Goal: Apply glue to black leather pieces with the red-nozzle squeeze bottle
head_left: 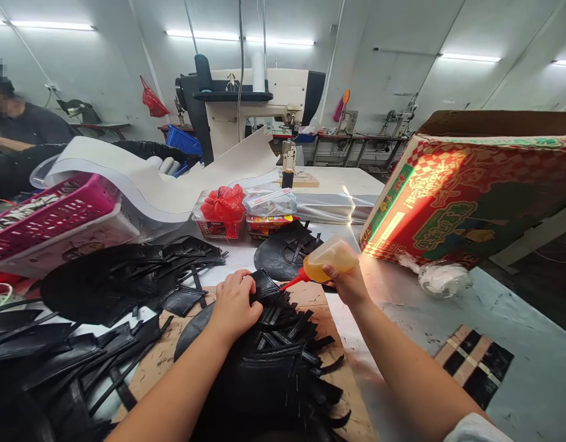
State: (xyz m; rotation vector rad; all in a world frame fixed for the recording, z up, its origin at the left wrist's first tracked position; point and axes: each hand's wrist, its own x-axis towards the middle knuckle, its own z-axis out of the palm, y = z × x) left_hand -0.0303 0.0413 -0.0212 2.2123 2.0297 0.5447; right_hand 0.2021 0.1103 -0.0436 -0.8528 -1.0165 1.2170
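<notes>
Left hand point(234, 304): grip pressed down on a black strap piece point(264, 287) atop the stack point(274, 362), at the tabletop's near edge.
Right hand point(347, 283): grip clenched round a glue bottle point(331, 258) — red nozzle touching the piece.
Doing it well: likely a thin, steady bead, piece held flat.
Tabletop point(517, 319): grey, stained — carton point(467, 202), pink basket point(48, 215).
Room: sewing machine point(259, 104) behind, strip lights overhead.

Print on the cardboard box point(467, 202) is illegible.
</notes>
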